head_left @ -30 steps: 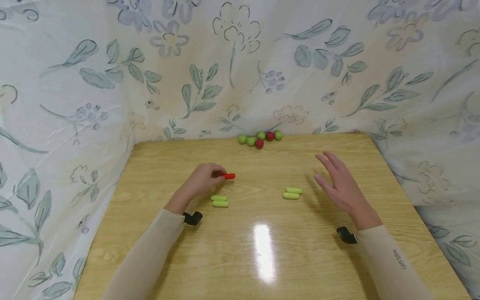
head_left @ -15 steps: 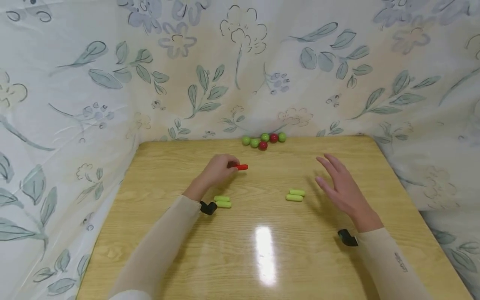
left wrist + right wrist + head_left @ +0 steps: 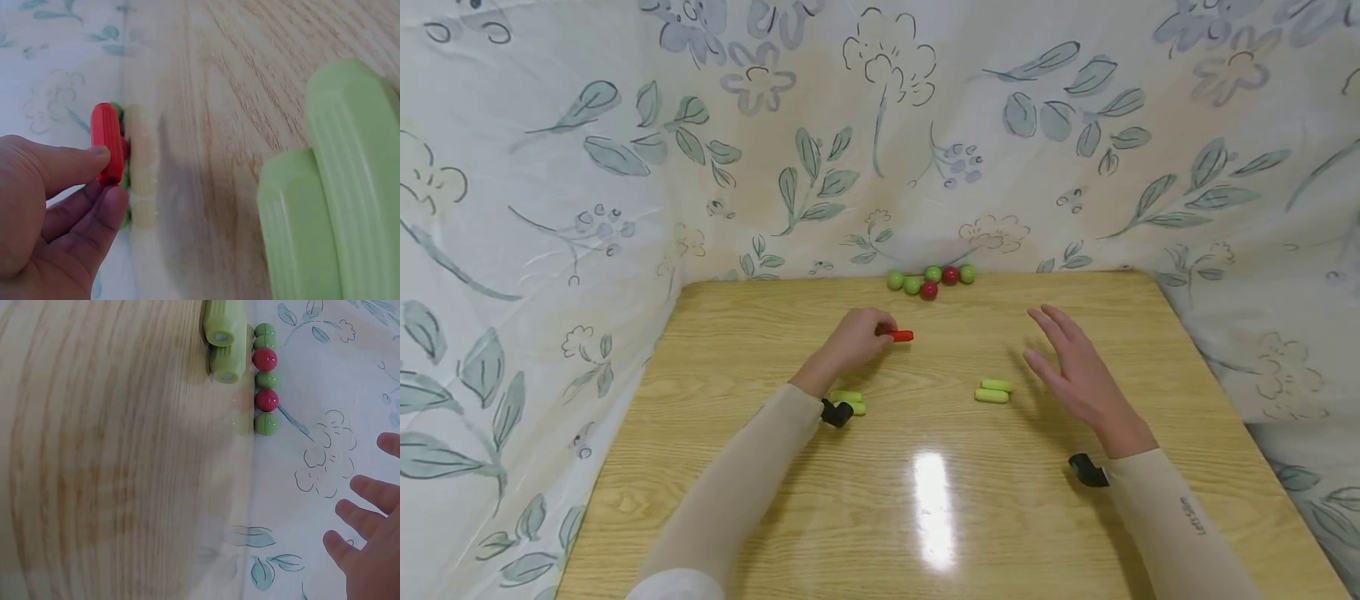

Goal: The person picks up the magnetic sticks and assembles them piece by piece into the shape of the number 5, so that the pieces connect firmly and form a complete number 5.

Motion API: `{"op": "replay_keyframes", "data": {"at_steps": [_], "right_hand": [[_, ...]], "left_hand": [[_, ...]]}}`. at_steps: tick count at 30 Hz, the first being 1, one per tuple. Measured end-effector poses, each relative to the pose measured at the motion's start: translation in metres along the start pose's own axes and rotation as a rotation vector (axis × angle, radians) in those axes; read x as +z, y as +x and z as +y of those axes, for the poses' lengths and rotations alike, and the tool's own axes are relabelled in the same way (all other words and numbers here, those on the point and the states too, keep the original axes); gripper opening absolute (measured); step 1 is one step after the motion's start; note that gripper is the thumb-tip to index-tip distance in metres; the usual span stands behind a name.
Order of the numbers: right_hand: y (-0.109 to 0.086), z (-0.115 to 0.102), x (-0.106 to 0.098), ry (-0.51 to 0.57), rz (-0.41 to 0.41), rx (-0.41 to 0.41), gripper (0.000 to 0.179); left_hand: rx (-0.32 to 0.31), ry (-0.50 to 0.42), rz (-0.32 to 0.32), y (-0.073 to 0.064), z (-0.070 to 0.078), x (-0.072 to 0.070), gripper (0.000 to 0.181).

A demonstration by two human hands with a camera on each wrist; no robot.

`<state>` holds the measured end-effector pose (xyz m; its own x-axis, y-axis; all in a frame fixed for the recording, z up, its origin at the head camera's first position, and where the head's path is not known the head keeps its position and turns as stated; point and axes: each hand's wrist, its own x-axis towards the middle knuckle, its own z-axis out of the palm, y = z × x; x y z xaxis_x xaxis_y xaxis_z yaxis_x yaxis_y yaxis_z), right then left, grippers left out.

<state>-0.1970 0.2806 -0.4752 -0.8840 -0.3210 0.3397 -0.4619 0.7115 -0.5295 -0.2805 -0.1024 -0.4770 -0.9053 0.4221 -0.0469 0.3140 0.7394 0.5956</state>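
Note:
My left hand (image 3: 861, 339) pinches a short red magnetic rod (image 3: 107, 144) between thumb and fingers. In the left wrist view the rod is ribbed and held clear of the tabletop. Two light-green rods (image 3: 850, 403) lie side by side under my left wrist, partly covered by it in the head view. My right hand (image 3: 1078, 371) hovers over the right side of the table with fingers spread, holding nothing. Left of it lies another pair of light-green rods (image 3: 992, 392), touching along their sides. In the right wrist view these rods (image 3: 226, 362) show grey discs at their ends.
Several green balls (image 3: 895, 280) and two red balls (image 3: 928, 291) sit clustered at the wooden table's (image 3: 737, 312) back edge. Behind them hangs a floral cloth (image 3: 880, 150). A dark wrist-camera mount (image 3: 838, 413) juts from my left sleeve, another (image 3: 1087, 470) from my right.
My left hand has carried the red rod to the right and a little farther back, bringing its wrist over the left green pair. My right hand stays nearly in place.

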Motion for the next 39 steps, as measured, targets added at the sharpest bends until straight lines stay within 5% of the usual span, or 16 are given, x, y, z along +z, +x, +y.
{"op": "replay_keyframes", "data": {"at_steps": [18, 31, 39], "right_hand": [[0.009, -0.003, 0.005, -0.029, -0.026, 0.046, 0.064], [0.055, -0.021, 0.014, -0.017, -0.05, -0.007, 0.057], [0.084, -0.027, 0.014, 0.014, -0.119, 0.04, 0.056]], "left_hand": [[0.024, 0.026, -0.057, 0.011, -0.014, 0.018, 0.005], [0.019, 0.031, -0.051, 0.008, -0.016, 0.018, 0.004], [0.025, 0.038, -0.025, 0.007, -0.014, 0.02, 0.005]]}}
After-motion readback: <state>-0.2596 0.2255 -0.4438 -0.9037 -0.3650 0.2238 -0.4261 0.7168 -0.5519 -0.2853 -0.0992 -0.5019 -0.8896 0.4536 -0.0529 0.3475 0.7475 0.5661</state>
